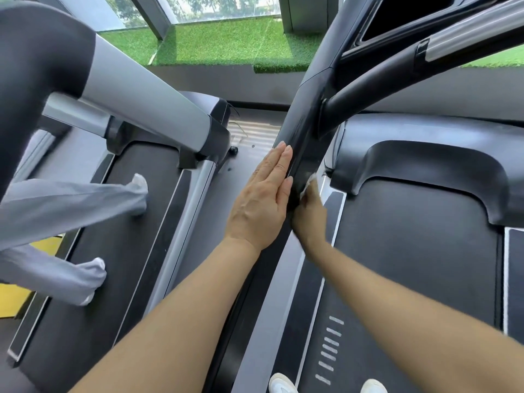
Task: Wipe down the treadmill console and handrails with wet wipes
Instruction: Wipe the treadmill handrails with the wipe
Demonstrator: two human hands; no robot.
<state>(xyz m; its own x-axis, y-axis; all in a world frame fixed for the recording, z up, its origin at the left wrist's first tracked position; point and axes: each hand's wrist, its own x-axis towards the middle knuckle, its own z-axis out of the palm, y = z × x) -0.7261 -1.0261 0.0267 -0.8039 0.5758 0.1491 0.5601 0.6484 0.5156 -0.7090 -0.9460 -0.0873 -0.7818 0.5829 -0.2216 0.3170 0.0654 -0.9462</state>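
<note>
My left hand [262,194] flat, fingers straight, braces upright [304,131]; my right hand [310,211] pinches wipe [307,184], rubbing opposite side so post stays steady.

No readable text, brand or number anywhere; only plain white dashes [329,350] printed along the treadmill belt [411,265].

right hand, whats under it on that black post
A white wet wipe peeks out above the right hand, against the black upright. The rest of the wipe is hidden by the hand.
</note>
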